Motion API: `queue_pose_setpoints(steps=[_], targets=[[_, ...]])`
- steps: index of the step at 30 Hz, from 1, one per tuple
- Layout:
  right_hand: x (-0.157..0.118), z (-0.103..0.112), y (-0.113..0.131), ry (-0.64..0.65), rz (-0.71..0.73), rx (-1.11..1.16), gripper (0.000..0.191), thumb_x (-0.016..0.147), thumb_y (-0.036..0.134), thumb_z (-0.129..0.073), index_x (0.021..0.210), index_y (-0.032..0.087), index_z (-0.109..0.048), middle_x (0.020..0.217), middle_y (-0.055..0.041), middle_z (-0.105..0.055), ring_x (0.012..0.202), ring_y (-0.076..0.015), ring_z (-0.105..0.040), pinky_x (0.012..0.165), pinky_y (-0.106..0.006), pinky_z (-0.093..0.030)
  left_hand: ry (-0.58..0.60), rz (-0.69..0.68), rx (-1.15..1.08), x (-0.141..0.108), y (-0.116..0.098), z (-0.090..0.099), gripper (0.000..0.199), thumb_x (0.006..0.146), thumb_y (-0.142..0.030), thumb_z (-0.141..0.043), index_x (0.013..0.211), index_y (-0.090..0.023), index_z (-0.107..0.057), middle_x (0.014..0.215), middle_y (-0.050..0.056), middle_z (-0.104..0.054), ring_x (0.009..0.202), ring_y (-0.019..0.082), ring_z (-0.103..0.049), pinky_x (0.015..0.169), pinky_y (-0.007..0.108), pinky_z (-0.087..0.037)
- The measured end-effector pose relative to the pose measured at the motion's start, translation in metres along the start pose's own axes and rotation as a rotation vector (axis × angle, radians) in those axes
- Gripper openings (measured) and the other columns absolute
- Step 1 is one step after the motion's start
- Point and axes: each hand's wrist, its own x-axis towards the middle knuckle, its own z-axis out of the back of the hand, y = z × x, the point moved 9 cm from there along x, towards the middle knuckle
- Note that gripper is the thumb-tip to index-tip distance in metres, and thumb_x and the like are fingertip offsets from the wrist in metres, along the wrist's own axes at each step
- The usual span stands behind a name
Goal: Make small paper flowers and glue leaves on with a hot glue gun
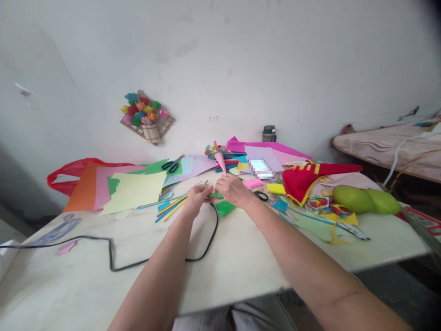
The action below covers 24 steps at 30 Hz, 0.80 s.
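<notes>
Both hands are near each other over the middle of the table. My right hand point(232, 188) is closed on the narrow lower end of a pink paper cone point(220, 161), which stands upright with a bunch of colourful paper pieces point(212, 150) around its top. My left hand point(198, 197) is closed just to the left, its fingertips by a small green and pink piece and the end of a black cable point(216, 220); what it holds is too small to make out. A green packet point(225, 208) lies below my right hand.
Coloured sheets point(138, 188) and scissors point(172, 164) lie at the left. Blue and yellow strips point(172, 208) are beside my left hand. At the right are red cloth point(303, 179), paper scraps point(315, 225) and a green pillow-like object point(365, 200). A bottle point(269, 134) stands by the wall.
</notes>
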Motion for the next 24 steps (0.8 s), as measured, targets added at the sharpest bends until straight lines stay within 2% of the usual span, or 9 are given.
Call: queue_pose_setpoints(steps=[9,13,20,24], targets=[[-0.006,0.003,-0.019,-0.101,-0.229,0.12,0.02,0.08,0.014,-0.041,0.073,0.013,-0.06,0.075,-0.007,-0.058,0.077,-0.0171,-0.048,0.068,-0.028,-0.03,0.009,-0.015,-0.026,0.002,0.003,0.003,0.029,0.06,-0.038,-0.066,0.062,-0.011,-0.056,0.053,-0.001,-0.055,0.046,0.009,-0.053,0.05,0.022,-0.045],[-0.005,0.003,-0.018,-0.094,-0.201,0.171,0.018,0.08,0.017,-0.043,0.078,0.016,-0.061,0.076,-0.0052,-0.06,0.078,-0.0161,-0.049,0.069,-0.027,-0.03,0.033,-0.026,-0.011,0.003,0.003,0.002,0.029,0.061,-0.038,-0.065,0.063,-0.011,-0.056,0.056,0.0,-0.056,0.047,0.008,-0.053,0.049,0.022,-0.045],[-0.002,-0.002,-0.011,-0.005,-0.131,0.165,0.019,0.079,0.014,-0.044,0.077,0.016,-0.063,0.072,-0.0049,-0.06,0.075,-0.0149,-0.05,0.071,-0.027,-0.031,0.043,-0.028,-0.002,0.003,0.004,0.001,0.028,0.062,-0.039,-0.064,0.063,-0.013,-0.055,0.055,-0.001,-0.056,0.047,0.009,-0.053,0.049,0.021,-0.044],[-0.003,-0.004,-0.013,0.01,-0.155,0.187,0.017,0.078,0.015,-0.046,0.075,0.015,-0.063,0.074,-0.0058,-0.061,0.076,-0.0151,-0.051,0.073,-0.027,-0.032,0.036,-0.03,-0.011,0.003,0.005,0.002,0.028,0.061,-0.038,-0.065,0.062,-0.013,-0.054,0.056,-0.001,-0.056,0.047,0.008,-0.053,0.051,0.022,-0.045]])
